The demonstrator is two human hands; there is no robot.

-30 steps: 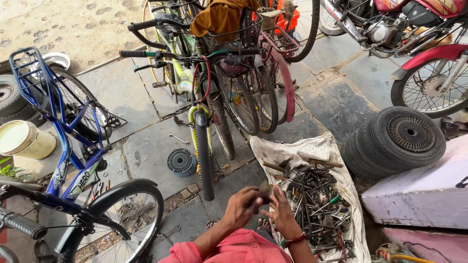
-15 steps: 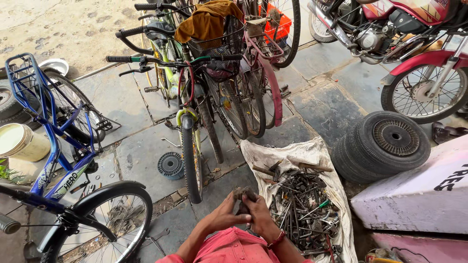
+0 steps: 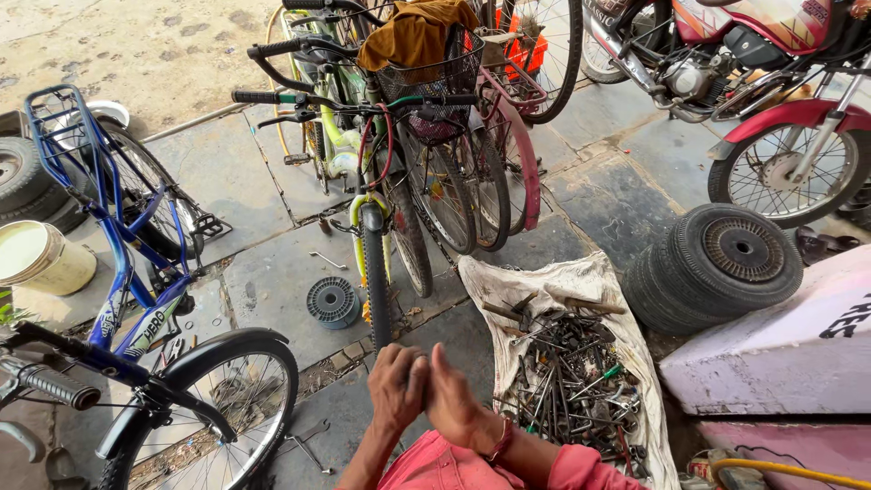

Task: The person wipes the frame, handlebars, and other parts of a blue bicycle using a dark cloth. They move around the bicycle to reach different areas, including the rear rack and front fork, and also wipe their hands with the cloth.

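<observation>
While palms press together low centre, left hand (image 3: 396, 388) and right hand (image 3: 451, 396) closed against each other; anything held between, cannot tell. Tool pile (image 3: 567, 386) on cloth (image 3: 508, 272) just right. Bicycle wheel (image 3: 375, 277) ahead; cog (image 3: 332, 301) on floor.

I see soft, even daylight; shadows under the bikes (image 3: 390, 181) stay faint. No glare. Everything looks sharp, though my hands (image 3: 426, 395) blur slightly and lines bend near the edges.

Tools (image 3: 567, 381) on sack (image 3: 544, 281); tyres (image 3: 717, 263) right.
</observation>
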